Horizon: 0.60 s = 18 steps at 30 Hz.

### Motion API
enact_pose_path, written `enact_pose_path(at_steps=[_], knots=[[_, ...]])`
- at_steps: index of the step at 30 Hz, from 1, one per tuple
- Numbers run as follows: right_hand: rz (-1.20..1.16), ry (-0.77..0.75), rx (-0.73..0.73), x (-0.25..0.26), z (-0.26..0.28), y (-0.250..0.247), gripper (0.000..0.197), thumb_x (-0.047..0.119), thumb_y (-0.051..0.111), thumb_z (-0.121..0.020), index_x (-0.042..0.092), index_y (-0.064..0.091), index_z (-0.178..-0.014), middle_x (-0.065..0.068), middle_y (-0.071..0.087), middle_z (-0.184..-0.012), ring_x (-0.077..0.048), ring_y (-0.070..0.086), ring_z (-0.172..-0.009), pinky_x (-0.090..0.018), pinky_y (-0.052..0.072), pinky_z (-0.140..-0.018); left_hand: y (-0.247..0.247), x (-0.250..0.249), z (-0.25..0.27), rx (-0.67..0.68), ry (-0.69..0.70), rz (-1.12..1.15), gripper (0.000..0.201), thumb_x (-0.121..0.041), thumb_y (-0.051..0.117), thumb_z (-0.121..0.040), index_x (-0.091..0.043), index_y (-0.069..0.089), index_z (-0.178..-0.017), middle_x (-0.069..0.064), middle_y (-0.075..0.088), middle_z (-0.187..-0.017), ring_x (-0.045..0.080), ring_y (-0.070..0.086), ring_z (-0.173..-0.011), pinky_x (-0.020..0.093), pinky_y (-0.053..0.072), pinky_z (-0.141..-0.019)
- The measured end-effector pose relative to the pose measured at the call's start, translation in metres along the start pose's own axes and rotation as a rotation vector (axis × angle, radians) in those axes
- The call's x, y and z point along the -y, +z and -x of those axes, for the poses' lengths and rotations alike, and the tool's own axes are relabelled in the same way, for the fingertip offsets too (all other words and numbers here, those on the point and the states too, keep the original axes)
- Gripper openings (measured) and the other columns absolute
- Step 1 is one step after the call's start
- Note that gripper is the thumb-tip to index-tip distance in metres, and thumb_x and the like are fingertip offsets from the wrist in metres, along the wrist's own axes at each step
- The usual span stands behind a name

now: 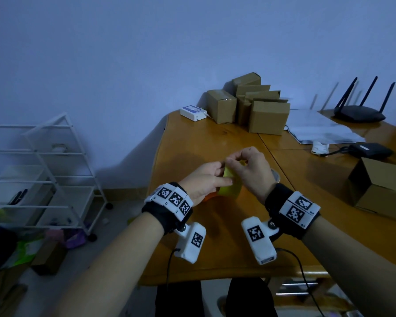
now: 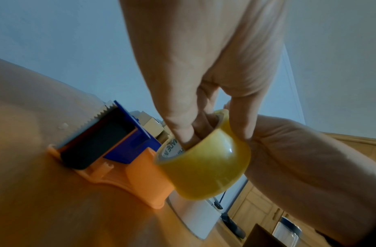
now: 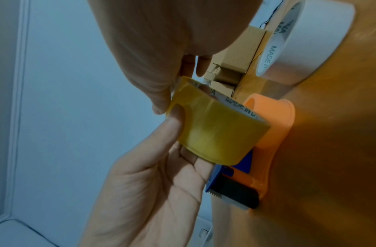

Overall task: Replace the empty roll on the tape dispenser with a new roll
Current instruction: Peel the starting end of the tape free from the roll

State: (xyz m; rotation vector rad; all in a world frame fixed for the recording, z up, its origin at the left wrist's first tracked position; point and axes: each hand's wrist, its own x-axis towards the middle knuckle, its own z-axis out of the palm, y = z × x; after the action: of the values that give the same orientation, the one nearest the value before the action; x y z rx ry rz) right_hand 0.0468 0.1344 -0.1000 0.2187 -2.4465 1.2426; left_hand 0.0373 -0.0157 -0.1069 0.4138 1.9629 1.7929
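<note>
A yellow tape roll (image 1: pixel 230 185) (image 2: pixel 206 163) (image 3: pixel 216 133) is held just above the table between both hands. My left hand (image 1: pixel 217 172) (image 2: pixel 214 132) grips it with fingers inside the core and the thumb on the outer face. My right hand (image 1: pixel 236 159) (image 3: pixel 172 93) pinches the roll's upper rim. The orange and blue tape dispenser (image 1: pixel 209 197) (image 2: pixel 119 150) (image 3: pixel 265 133) lies on its side on the table right beside the roll, its round hub bare and its toothed blade pointing away from the roll.
A pale tape roll (image 2: pixel 195 215) (image 3: pixel 299 41) (image 1: pixel 276 175) lies flat on the wooden table (image 1: pixel 192 143) behind my right hand. Cardboard boxes (image 1: pixel 256 106) stand at the back, another box (image 1: pixel 380 191) at the right. A white wire rack (image 1: pixel 44 170) stands left of the table.
</note>
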Motion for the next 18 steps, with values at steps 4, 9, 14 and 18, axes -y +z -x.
enact_pose_path(at_steps=[4,9,14,18], knots=[[-0.018,-0.008,-0.011,-0.001,0.002,0.000,0.020,0.028,0.063,-0.092,0.036,0.058,-0.074,0.008,0.050,-0.093,-0.024,0.051,-0.103,-0.049,0.048,-0.090,0.000,0.001,0.000,0.030,0.008,0.028,0.049,-0.002,0.056,-0.096,-0.016,0.045,-0.142,0.003,0.067,-0.126,0.020,0.061,-0.119,0.039,0.043,-0.107],[-0.058,-0.016,-0.006,-0.002,0.004,-0.003,0.019,0.026,0.062,-0.094,0.033,0.059,-0.076,0.002,0.052,-0.094,-0.025,0.052,-0.100,-0.046,0.047,-0.087,0.000,-0.001,-0.001,0.042,0.020,0.082,0.047,0.001,0.053,-0.096,-0.018,0.048,-0.139,0.004,0.067,-0.123,0.020,0.063,-0.115,0.037,0.048,-0.103],[-0.151,-0.009,0.022,0.000,0.007,-0.006,0.016,0.027,0.055,-0.098,0.025,0.067,-0.087,0.009,0.057,-0.097,-0.014,0.054,-0.099,-0.037,0.046,-0.087,-0.001,0.002,-0.002,0.036,0.019,0.062,0.036,-0.004,0.056,-0.096,-0.031,0.056,-0.120,-0.003,0.069,-0.120,0.021,0.060,-0.122,0.049,0.034,-0.114],[-0.377,0.050,0.158,-0.006,0.007,-0.010,0.040,0.047,0.053,-0.094,0.043,0.049,-0.134,0.011,0.054,-0.128,-0.005,0.050,-0.121,-0.028,0.044,-0.099,-0.003,0.001,-0.002,0.065,0.029,0.072,0.042,-0.007,0.058,-0.096,-0.026,0.053,-0.133,0.003,0.066,-0.128,0.022,0.059,-0.123,0.049,0.036,-0.113]])
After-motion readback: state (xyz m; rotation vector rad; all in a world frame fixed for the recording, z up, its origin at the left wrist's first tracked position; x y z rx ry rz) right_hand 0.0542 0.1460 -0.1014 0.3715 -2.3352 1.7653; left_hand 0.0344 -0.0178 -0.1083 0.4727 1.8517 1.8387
